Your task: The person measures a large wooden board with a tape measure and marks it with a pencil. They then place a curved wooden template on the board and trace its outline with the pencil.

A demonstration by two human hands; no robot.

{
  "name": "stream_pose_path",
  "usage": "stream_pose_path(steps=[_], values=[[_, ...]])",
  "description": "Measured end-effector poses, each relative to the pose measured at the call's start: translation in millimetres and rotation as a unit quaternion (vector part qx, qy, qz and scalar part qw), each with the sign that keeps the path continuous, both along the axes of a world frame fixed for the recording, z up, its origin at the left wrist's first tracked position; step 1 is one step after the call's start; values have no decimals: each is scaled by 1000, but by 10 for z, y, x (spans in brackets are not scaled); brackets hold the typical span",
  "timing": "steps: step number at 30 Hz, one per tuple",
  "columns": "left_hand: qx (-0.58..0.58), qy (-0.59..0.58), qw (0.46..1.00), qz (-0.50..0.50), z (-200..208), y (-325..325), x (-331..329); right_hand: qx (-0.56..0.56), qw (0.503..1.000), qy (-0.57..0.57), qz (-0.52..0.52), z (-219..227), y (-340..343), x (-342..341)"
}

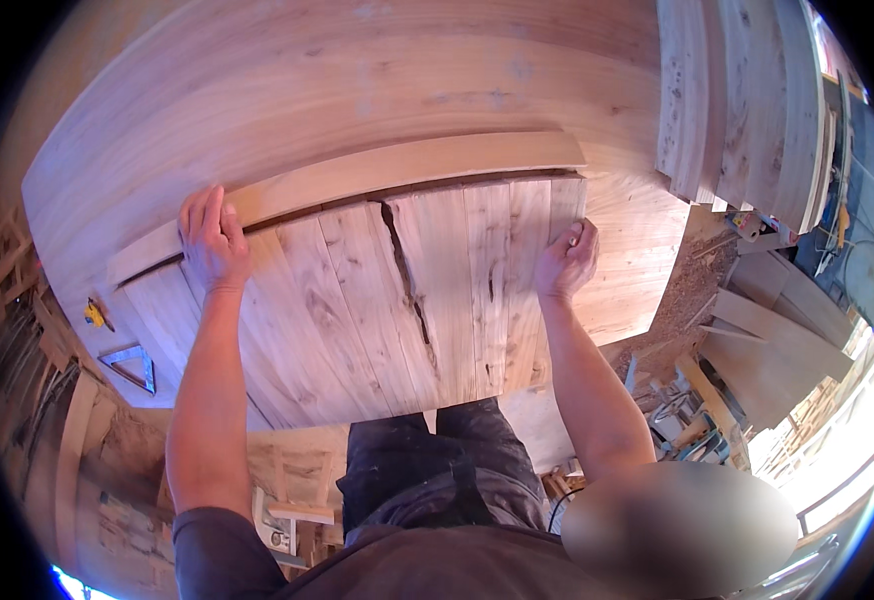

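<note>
A panel of several joined wooden planks lies in front of me, with a long dark crack near its middle. Along its far edge runs a narrow wooden strip, set apart from it by a thin dark gap. My left hand lies across the strip and the panel's far left part, fingers stretched forward over the strip. At the panel's right edge is my right hand, its fingers curled against the wood; their undersides are hidden.
A broad wooden board extends beneath and beyond the panel. A metal triangle square and a small yellow tool lie at left. Stacked planks stand at far right; board offcuts lean lower right.
</note>
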State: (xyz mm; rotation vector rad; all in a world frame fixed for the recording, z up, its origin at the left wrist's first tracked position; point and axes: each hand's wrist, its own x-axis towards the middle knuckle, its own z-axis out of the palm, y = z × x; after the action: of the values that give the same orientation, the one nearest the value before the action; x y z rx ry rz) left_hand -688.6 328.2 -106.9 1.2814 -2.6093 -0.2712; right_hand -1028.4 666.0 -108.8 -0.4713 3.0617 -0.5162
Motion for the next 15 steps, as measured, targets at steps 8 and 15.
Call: stream_pose_path(steps=[8, 15], values=[[15, 6, 1000, 13, -53, 12, 40, -1, 1000, -13, -7, 29, -17, 5], [-54, 46, 997, -19, -53, 41, -29, 12, 1000, 0, 18, -7, 12, -22]])
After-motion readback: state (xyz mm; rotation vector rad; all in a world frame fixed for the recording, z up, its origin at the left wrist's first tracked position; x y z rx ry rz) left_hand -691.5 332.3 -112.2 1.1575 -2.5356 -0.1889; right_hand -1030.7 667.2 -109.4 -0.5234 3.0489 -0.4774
